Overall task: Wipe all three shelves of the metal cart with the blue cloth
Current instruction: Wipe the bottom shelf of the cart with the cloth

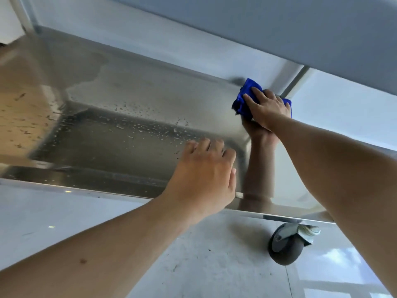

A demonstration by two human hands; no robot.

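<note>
the right hand lies flat on the blue cloth, fingers straight and a little apart, pressing it onto the shelf at the far right corner, close to the upright post; the cloth is bunched under the palm, showing on the left of the fingers and a bit on the right of the hand. the shelf is a shallow steel tray with a raised rim; it holds nothing but the cloth and water: drops scattered across the middle and near part, and a thin wet film with a wavy edge toward the far left. the arm is mirrored in the steel just below the hand. the left hand rests at the near rim, fingers loosely bent and close together over the edge, holding nothing. another shelf hangs above, across the top of the view. below the near right corner a grey caster stands on the pale floor
</note>
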